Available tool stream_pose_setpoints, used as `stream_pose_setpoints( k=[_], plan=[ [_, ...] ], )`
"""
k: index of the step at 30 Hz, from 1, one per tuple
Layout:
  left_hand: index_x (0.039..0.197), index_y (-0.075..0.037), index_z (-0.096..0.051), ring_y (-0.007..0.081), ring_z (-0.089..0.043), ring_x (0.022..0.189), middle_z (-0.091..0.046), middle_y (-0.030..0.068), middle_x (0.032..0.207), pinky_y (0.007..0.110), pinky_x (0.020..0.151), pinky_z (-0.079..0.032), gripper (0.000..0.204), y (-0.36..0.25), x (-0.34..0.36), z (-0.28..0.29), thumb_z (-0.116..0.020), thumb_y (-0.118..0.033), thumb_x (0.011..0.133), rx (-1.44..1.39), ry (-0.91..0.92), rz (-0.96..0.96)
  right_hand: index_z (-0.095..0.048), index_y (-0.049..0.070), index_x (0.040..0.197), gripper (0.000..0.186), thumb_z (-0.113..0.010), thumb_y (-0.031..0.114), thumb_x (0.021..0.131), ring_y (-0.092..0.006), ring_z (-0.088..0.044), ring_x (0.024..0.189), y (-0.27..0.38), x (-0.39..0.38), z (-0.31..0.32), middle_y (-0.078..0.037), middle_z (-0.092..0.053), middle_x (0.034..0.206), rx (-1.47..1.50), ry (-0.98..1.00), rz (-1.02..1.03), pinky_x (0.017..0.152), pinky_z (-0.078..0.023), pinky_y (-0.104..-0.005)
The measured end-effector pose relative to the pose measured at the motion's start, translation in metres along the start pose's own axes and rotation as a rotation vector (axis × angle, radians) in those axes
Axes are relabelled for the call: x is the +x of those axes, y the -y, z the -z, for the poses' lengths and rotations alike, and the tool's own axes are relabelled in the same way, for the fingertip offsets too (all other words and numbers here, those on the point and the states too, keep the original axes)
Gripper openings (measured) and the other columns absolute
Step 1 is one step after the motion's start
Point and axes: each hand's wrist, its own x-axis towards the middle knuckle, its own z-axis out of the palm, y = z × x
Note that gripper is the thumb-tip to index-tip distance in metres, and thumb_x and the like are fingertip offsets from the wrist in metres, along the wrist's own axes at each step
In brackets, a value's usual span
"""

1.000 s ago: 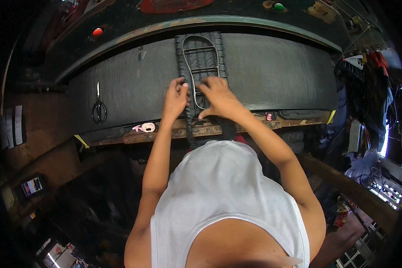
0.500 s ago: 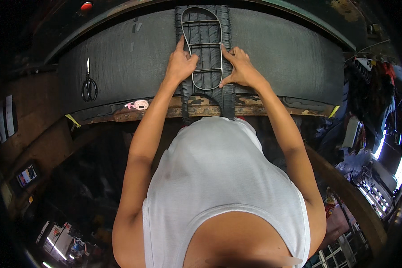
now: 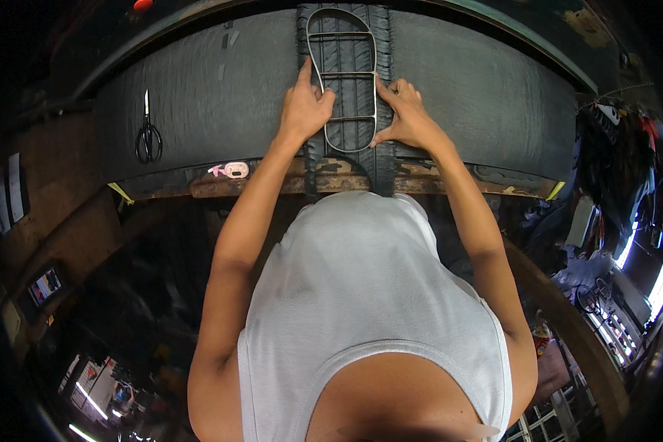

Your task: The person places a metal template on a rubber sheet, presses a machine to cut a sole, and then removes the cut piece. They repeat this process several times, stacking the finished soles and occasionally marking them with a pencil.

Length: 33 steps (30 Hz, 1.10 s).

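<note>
A sole-shaped metal cutting die (image 3: 351,74) with several crossbars lies on a strip of black tyre tread (image 3: 384,51). The strip runs towards me over the front edge, where a curved cut-out shows. On the die's left side, my left hand (image 3: 306,110) lays its index finger along the rim; its thumb points at the rim and the other fingers are curled. From the right, my right hand (image 3: 407,116) presses index finger and thumb at two spots on the rim. Between them, the two hands hold the die by its sides.
Beneath the strip is a wide dark grey padded bed (image 3: 486,96). Black-handled scissors (image 3: 148,136) lie on its left part. A small pink and white device (image 3: 236,170) sits at the front ledge. Behind runs a dark machine beam (image 3: 221,15). A phone (image 3: 46,286) is at lower left.
The view has shifted slightly, so die, strip and hands appear a little farther right. Both hands keep the same hold, and the die's place on the strip looks unchanged.
</note>
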Motion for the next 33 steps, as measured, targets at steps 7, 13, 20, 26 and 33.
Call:
stream_pose_setpoints(
  k=[7, 13, 20, 26, 33],
  plan=[
    [0.154, 0.015, -0.02, 0.0285, -0.067, 0.06, -0.065, 0.0177, 0.063, 0.038, 0.066, -0.054, 0.086, -0.004, 0.009, 0.002, -0.06, -0.019, 0.085, 0.065, 0.038, 0.033, -0.037, 0.011, 0.158, 0.136, -0.095, 0.05, 0.042, -0.0316, -0.045, 0.111, 0.002, 0.0, 0.003, -0.013, -0.047, 0.112, 0.0, 0.036, -0.029, 0.103, -0.036, -0.041],
    [0.153, 0.016, -0.018, 0.0301, -0.067, 0.058, -0.065, 0.0183, 0.062, 0.039, 0.063, -0.053, 0.086, 0.0, 0.01, 0.003, -0.061, -0.023, 0.09, -0.015, 0.059, 0.002, -0.037, 0.011, 0.158, 0.133, -0.094, 0.053, 0.045, -0.0329, -0.047, 0.112, 0.002, 0.001, 0.005, -0.016, -0.05, 0.115, -0.026, 0.057, -0.023, 0.102, -0.038, -0.0414],
    [0.153, 0.016, -0.017, 0.0264, -0.066, 0.058, -0.064, 0.0158, 0.061, 0.039, 0.062, -0.052, 0.086, 0.007, 0.01, 0.004, -0.061, -0.026, 0.092, 0.021, 0.089, -0.023, -0.039, 0.011, 0.157, 0.132, -0.094, 0.054, 0.045, -0.0337, -0.048, 0.113, -0.002, 0.0, 0.001, -0.015, -0.05, 0.116, -0.024, 0.011, 0.017, 0.103, -0.038, -0.0426],
    [0.153, 0.016, -0.015, 0.0259, -0.064, 0.057, -0.064, 0.0143, 0.061, 0.037, 0.061, -0.051, 0.087, 0.003, 0.009, 0.006, -0.06, -0.025, 0.092, -0.018, 0.113, 0.034, -0.04, 0.01, 0.156, 0.131, -0.094, 0.054, 0.044, -0.0333, -0.048, 0.115, -0.001, 0.001, 0.002, -0.015, -0.05, 0.119, -0.024, 0.017, 0.017, 0.103, -0.038, -0.0426],
    [0.154, 0.015, -0.015, 0.0248, -0.064, 0.057, -0.064, 0.0143, 0.062, 0.037, 0.061, -0.051, 0.087, 0.005, 0.008, 0.004, -0.06, -0.023, 0.091, -0.027, 0.106, 0.026, -0.039, 0.01, 0.157, 0.132, -0.094, 0.053, 0.045, -0.0331, -0.048, 0.114, 0.004, 0.001, 0.007, -0.016, -0.05, 0.118, -0.026, 0.057, -0.025, 0.103, -0.039, -0.0419]
  ],
)
